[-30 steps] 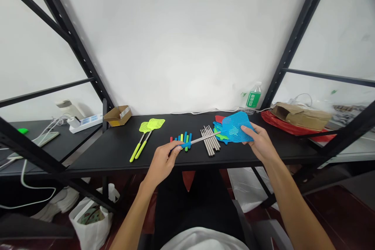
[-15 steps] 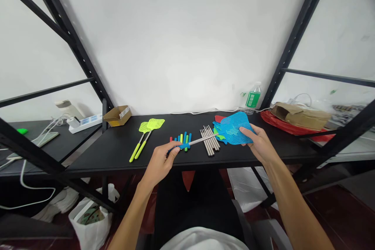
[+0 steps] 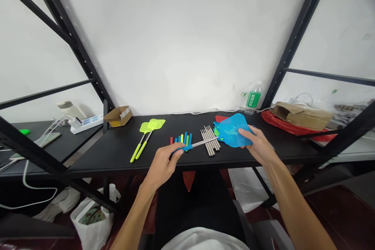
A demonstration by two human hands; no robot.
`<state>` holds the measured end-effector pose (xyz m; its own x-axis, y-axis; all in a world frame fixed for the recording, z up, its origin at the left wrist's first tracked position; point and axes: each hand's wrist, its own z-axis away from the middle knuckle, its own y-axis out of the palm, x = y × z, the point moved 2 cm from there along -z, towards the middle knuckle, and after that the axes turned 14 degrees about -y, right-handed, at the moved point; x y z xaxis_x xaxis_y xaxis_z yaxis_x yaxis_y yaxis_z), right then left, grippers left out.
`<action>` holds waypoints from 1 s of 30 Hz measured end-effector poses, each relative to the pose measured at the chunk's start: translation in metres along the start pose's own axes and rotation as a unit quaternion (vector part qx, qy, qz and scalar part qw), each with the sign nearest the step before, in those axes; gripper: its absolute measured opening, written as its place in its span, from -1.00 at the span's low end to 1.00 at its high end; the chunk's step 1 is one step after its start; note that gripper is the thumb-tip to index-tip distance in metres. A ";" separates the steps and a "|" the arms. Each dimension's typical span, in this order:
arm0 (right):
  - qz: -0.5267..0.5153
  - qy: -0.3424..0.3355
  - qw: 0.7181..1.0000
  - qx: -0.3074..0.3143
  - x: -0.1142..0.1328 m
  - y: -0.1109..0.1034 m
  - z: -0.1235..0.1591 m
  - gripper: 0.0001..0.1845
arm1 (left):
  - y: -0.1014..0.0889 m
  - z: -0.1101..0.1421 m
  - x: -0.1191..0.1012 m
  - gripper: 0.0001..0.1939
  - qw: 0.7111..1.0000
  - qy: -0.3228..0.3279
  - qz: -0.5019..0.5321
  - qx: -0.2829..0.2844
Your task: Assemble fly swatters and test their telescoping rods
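My left hand [image 3: 164, 164] is closed around the blue handle [image 3: 189, 147] of a fly swatter. A thin metal rod [image 3: 205, 141] runs from that handle to the swatter's perforated blue head [image 3: 231, 131]. The head is pinched at its right edge by my right hand [image 3: 259, 144], thumb on top. Under and behind the head lie other swatter heads, including a red one [image 3: 220, 118], partly covered. Several loose metal rods [image 3: 211, 148] are laid side by side below the held rod. Beyond my left hand sit several coloured handle tubes [image 3: 182, 138].
Two yellow-green fly swatters [image 3: 156, 124] lie left on the black table [image 3: 108, 152]. A small cardboard box [image 3: 118, 116] stands at the back left, a water bottle [image 3: 253, 99] at the back right. Black shelf posts [image 3: 293, 43] frame both sides. A larger carton [image 3: 301, 115] rests right.
My left hand and the blue handle have shifted slightly right, toward the head. The blue head has dropped a little in my right hand. Both hands keep their hold.
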<state>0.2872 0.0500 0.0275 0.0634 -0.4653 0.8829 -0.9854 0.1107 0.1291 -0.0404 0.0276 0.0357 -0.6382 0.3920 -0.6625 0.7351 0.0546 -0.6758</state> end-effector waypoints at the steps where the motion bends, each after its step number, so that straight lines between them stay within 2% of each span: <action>1: -0.001 0.000 1.000 -0.001 0.000 0.000 0.000 -0.65 | 0.000 0.000 0.000 -0.67 1.000 0.000 -0.001 -0.002; 9: 0.025 -0.001 1.000 -0.001 -0.002 -0.004 -0.001 -0.63 | 0.000 0.002 -0.006 -0.67 1.000 0.000 -0.007 0.000; 12: 0.031 -0.001 0.999 0.019 -0.003 -0.002 -0.001 -0.61 | -0.002 0.001 -0.004 -0.65 1.000 -0.013 -0.013 0.004; 15: 0.017 0.016 0.997 0.074 -0.003 0.007 0.000 -0.62 | -0.008 -0.004 0.010 -0.62 0.999 -0.040 -0.018 -0.002; 18: 0.031 0.041 0.993 0.104 -0.004 0.014 0.000 -0.53 | -0.018 -0.011 0.039 -0.58 0.992 -0.100 -0.042 -0.066; 21: 0.058 0.051 0.992 0.103 -0.007 0.017 0.001 -0.42 | -0.031 -0.015 0.074 -0.58 0.955 -0.190 -0.104 -0.205; 23: 0.068 0.055 0.990 0.111 -0.010 0.017 0.001 -0.42 | -0.035 -0.014 0.096 -0.57 0.914 -0.266 -0.170 -0.256; 26: 0.076 0.060 0.987 0.126 -0.015 0.019 0.002 -0.45 | -0.034 -0.012 0.120 -0.53 0.862 -0.344 -0.270 -0.257; 28: 0.077 0.061 0.986 0.137 -0.018 0.021 0.003 -0.46 | -0.028 -0.011 0.128 -0.53 0.848 -0.353 -0.306 -0.250; 30: 0.079 0.058 0.984 0.147 -0.021 0.025 0.003 -0.47 | -0.020 -0.011 0.133 -0.55 0.847 -0.345 -0.320 -0.248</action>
<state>0.2611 0.0595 0.0109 -0.0942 -0.3579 0.9290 -0.9864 -0.0927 -0.1357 -0.1377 0.0885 -0.0354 -0.7981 -0.4841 -0.3588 0.0843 0.4999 -0.8619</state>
